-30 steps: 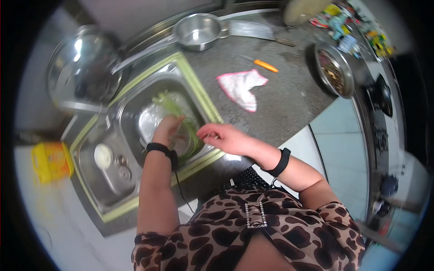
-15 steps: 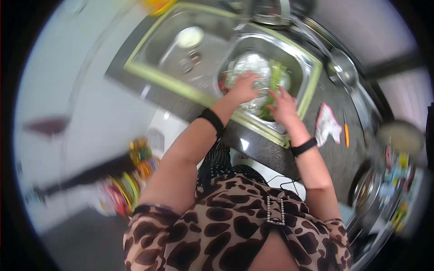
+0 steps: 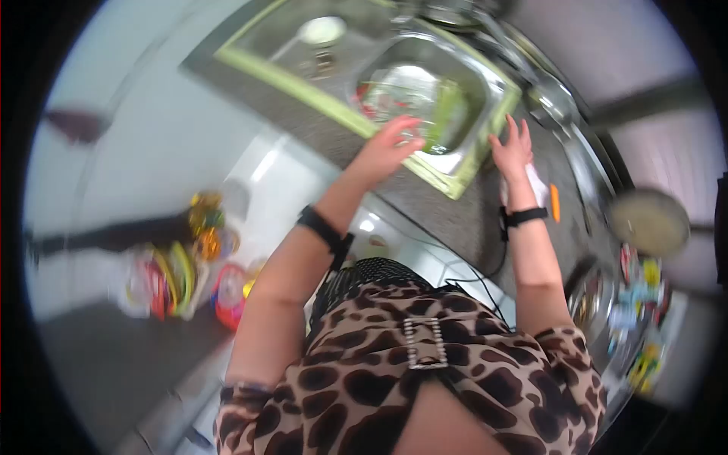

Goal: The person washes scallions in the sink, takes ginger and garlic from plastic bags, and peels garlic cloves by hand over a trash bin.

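while both hands are clear of them, the long, pale-green leafy stalks point(image 3: 447, 114) lie inside the stainless-steel right-hand basin point(image 3: 478, 87) of the double sink, along its right wall and reaching toward its near edge. the left hand point(image 3: 394, 144) is over the sink's near edge, its fingers loosely bent and parted, with no held thing showing. the right hand point(image 3: 513, 148) has its fingers spread beside the middle of the sink's right edge, and it too shows nothing in its grasp; whether it touches the pale-green trim point(image 3: 457, 186) there cannot be told.

as for progress, the stalks are in the basin, among glossy, transparent material too blurred to identify, with a small red item point(image 3: 368, 97) by the left wall. the handling of the stalks looks unfinished, as none shows on the bench; how clean they are and how much work is left cannot be judged.

on the grey stone bench point(image 3: 478, 227), past the sink's right edge, a white cloth with pink edging point(image 3: 538, 186) lies partly hidden by the right wrist, and an orange-handled knife point(image 3: 555, 203) is just beyond it. in the left basin is a round, whitish object point(image 3: 324, 30).
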Demonstrator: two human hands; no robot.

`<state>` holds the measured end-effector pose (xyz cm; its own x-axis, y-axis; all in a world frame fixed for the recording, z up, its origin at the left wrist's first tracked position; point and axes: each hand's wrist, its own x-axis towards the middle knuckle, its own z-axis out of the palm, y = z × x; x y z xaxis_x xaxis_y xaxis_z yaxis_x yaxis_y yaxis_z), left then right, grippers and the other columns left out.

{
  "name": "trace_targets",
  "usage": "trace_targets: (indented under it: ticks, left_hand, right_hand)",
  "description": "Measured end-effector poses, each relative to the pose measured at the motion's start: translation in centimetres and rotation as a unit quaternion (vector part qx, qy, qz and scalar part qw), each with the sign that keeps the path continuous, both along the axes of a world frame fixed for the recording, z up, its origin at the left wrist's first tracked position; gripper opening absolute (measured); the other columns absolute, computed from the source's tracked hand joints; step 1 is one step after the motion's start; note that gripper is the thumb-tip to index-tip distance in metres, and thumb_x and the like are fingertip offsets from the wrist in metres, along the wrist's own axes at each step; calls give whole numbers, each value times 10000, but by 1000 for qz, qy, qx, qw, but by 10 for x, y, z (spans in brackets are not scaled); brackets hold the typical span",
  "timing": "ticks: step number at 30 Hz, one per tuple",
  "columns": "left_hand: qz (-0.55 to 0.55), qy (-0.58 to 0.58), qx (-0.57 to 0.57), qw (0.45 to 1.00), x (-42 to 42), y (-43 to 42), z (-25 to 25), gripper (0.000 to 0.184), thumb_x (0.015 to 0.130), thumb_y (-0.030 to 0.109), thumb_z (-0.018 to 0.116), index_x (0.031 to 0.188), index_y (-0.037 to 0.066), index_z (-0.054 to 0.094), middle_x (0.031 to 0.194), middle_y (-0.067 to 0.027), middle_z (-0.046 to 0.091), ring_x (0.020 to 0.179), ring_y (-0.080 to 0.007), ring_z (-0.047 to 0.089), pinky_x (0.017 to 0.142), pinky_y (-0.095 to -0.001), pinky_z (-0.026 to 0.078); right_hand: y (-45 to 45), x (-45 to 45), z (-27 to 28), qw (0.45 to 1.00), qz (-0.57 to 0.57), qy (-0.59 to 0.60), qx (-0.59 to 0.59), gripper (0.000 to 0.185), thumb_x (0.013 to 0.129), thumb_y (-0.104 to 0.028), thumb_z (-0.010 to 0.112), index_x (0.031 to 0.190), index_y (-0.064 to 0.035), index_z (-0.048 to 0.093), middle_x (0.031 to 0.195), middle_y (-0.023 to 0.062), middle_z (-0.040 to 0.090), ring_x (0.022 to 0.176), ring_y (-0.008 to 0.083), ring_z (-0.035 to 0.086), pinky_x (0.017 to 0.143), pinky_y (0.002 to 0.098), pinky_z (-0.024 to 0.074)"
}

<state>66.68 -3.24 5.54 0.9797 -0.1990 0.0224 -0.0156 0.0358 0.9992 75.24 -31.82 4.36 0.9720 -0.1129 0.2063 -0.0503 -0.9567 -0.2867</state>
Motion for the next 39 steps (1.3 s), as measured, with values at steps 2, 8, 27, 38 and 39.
trace_targets:
  ticks: [2, 8, 27, 38, 39]
  left_hand:
    - [-41, 183, -61, 980, -13, -24, 32, 659, 890, 429, 505, 1422, 273, 150, 1443, -39, 232, 1274, -270, 307, 940, -494, 365]
    - [-171, 324, -285, 886, -42, -122, 23, 709, 888, 570, 369, 1432, 283, 18, 1494, -24, -75, 1321, -395, 150, 957, -589, 309]
    - [153, 202, -144, 956, -74, -223, 31, 424, 838, 126, 581, 1252, 158, 494, 1119, -80, 536, 1007, -156, 502, 815, -290, 423]
    - [430, 200, -367, 801, -277, -93, 33, 274, 885, 200, 547, 1109, 45, 510, 1059, -61, 561, 938, -164, 541, 836, -302, 458]
    - [442, 189, -372, 794, -303, -85, 34, 274, 885, 200, 547, 1109, 45, 510, 1059, -61, 561, 938, -164, 541, 836, -302, 458]
  right_hand:
    - [-36, -24, 9, 989, -145, 3, -38, 716, 729, -432, 652, 1354, -295, 330, 1448, 139, 181, 1321, 359, 191, 1020, 575, 197]
    - [-89, -80, -56, 995, -82, -61, -23, 358, 815, -366, 568, 993, -58, 603, 954, 186, 545, 912, 373, 516, 790, 447, 438]
    - [-153, -53, -1, 983, 172, 9, -68, 577, 784, -254, 635, 1308, -169, 408, 1251, 173, 449, 1130, 349, 447, 894, 457, 379]
    - [60, -112, 48, 820, 553, -128, 78, 440, 774, -156, 617, 1200, -221, 529, 1299, 92, 445, 1189, 270, 425, 981, 475, 231]
    - [86, -138, 52, 791, 596, -99, 94, 432, 776, -137, 612, 1193, -216, 532, 1294, 70, 451, 1199, 253, 420, 999, 488, 209]
